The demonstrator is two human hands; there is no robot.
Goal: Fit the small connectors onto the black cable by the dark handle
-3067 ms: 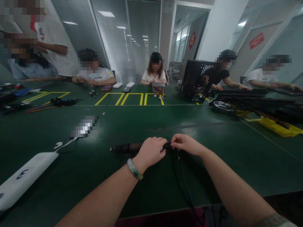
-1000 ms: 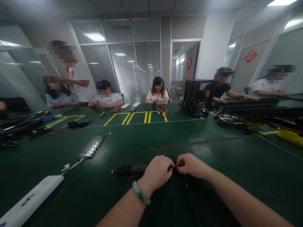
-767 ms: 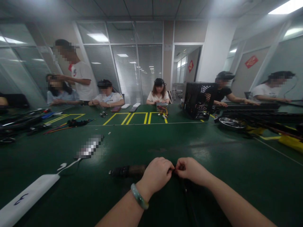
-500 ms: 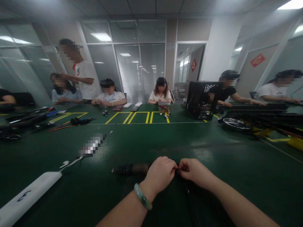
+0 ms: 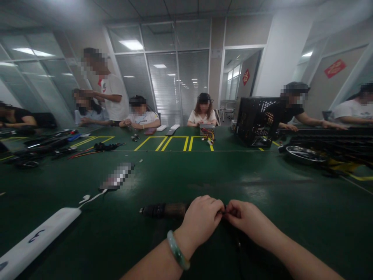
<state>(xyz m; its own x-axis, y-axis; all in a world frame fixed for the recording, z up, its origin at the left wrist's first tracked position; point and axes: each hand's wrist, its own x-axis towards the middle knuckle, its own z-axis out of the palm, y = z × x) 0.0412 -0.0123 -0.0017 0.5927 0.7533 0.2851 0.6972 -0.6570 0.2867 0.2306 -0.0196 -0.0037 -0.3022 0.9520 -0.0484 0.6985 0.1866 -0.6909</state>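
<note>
A dark electric screwdriver (image 5: pixel 173 210) lies on the green table in front of me, its metal tip pointing left. Over its rear part my left hand (image 5: pixel 202 217) is closed, hiding that section; a green bangle (image 5: pixel 177 249) circles the wrist. At the tool's right end my right hand (image 5: pixel 244 217) pinches with thumb and fingers, almost touching the left fingertips. What sits in that pinch is small, dark and mostly hidden. A dark cord (image 5: pixel 239 245) runs from below the hands toward the near edge.
A white power strip (image 5: pixel 43 233) lies left, its cable reaching a blurred-out device (image 5: pixel 118 177). A black computer case (image 5: pixel 256 120) stands back right, near a silver-rimmed wheel (image 5: pixel 305 153). Dark parts and cables (image 5: pixel 55 144) lie left. Several people sit across the table (image 5: pixel 163 171).
The view has swung slightly left, so most things appear shifted to the right. Both hands stay together at the screwdriver's rear end, with only small finger movement.
</note>
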